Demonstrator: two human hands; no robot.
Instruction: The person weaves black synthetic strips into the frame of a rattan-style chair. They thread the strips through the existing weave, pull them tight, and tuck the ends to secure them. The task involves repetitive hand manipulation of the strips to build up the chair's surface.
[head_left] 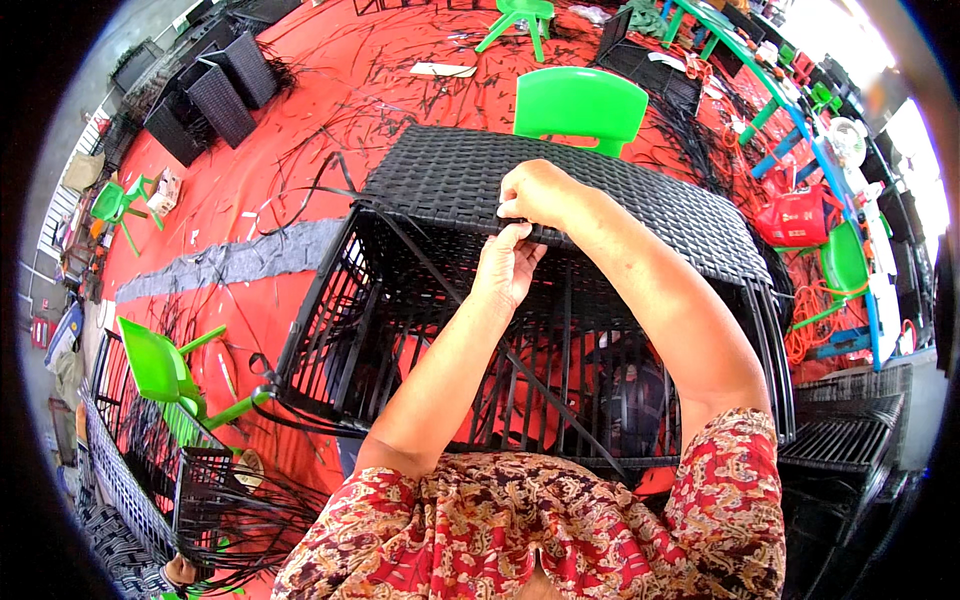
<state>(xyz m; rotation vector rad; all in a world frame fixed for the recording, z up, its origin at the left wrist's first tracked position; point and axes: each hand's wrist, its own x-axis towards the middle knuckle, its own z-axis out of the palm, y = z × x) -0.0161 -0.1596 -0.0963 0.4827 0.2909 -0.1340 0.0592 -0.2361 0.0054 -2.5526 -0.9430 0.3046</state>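
Note:
In front of me lies a black woven wicker furniture piece (pixel 430 170), with its close-woven panel on top and its open slatted frame (pixel 560 350) toward me. At the middle of the panel's near edge, my right hand (pixel 540 193) bends over from above, fingers pinched together. Just below it, my left hand (pixel 508 268) reaches up with its thumb and fingertips closed at the same edge. A short dark wicker strip (pixel 516 221) shows between the two hands; its ends are hidden by the fingers. A thin diagonal bar (pixel 420 255) crosses the open side.
Green plastic chairs (pixel 580 105) stand beyond the piece and at the left. Loose black strips litter the red floor covering (pixel 400 50). More black wicker pieces (pixel 220 100) stand at the far left. A red bag (pixel 795 218) and a blue-legged table (pixel 865 270) are at the right.

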